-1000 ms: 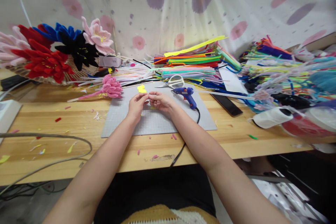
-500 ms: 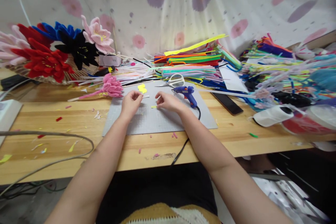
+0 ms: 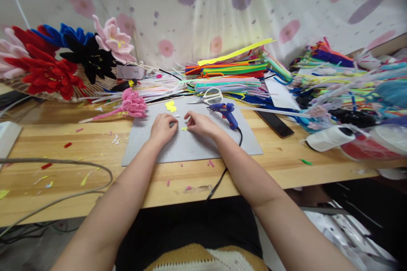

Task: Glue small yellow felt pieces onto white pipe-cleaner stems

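My left hand (image 3: 163, 128) is low over the grey cutting mat (image 3: 140, 144), its fingers curled in towards the thumb; whatever may be between them is hidden. Opposite it, my right hand (image 3: 200, 124) has bent fingers, with a gap between forefinger and thumb. A small yellow piece (image 3: 184, 128) lies by the right thumb tip, between the two hands. Just above the left fingertips is a short white stick-like bit (image 3: 177, 116). Further back on the mat sits a yellow flower-shaped piece (image 3: 171, 106).
Right of my hands are a blue glue gun (image 3: 225, 112) with a black cord and white-handled scissors (image 3: 213, 96). A pink fuzzy flower (image 3: 132, 103) lies left. Pipe cleaners (image 3: 232, 70) are heaped behind, a phone (image 3: 275, 125) at right. Scraps dot the wooden table (image 3: 95, 139).
My left hand has shifted right and slightly towards me, closer to the small yellow piece. The right hand stays in nearly the same place on the mat. The view has shifted slightly.
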`<state>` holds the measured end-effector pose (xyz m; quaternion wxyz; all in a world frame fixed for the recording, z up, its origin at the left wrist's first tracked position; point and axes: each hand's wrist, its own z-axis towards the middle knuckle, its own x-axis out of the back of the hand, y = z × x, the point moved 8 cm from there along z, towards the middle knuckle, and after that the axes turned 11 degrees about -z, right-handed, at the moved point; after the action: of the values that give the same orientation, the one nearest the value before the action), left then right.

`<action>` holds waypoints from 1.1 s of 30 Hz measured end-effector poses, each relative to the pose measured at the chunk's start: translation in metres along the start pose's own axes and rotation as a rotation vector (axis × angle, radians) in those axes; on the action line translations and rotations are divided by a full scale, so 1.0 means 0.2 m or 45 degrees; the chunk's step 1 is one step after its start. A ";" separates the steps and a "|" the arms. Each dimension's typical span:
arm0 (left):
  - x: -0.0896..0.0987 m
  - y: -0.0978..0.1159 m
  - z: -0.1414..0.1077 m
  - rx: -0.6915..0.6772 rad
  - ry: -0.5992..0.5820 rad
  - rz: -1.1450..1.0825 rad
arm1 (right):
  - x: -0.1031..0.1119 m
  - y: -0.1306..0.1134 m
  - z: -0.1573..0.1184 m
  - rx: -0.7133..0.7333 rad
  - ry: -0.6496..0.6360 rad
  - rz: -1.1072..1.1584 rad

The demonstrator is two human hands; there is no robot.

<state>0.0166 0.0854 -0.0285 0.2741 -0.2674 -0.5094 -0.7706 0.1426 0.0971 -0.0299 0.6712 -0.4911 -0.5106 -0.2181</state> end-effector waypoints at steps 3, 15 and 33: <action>0.06 -0.01 0.00 0.025 0.128 -0.049 | -0.01 -0.02 -0.01 0.031 -0.018 -0.006; -0.07 -0.06 -0.07 0.619 0.331 -1.377 | -0.02 0.04 0.07 -0.206 0.289 1.099; 0.00 -0.07 -0.04 0.538 0.369 -1.226 | 0.26 0.36 -0.33 -0.238 -0.425 0.390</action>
<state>0.0055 0.0821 -0.0395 0.0056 0.1659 -0.6749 -0.7190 0.2515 0.0800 -0.0150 0.5546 -0.6518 -0.5117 -0.0760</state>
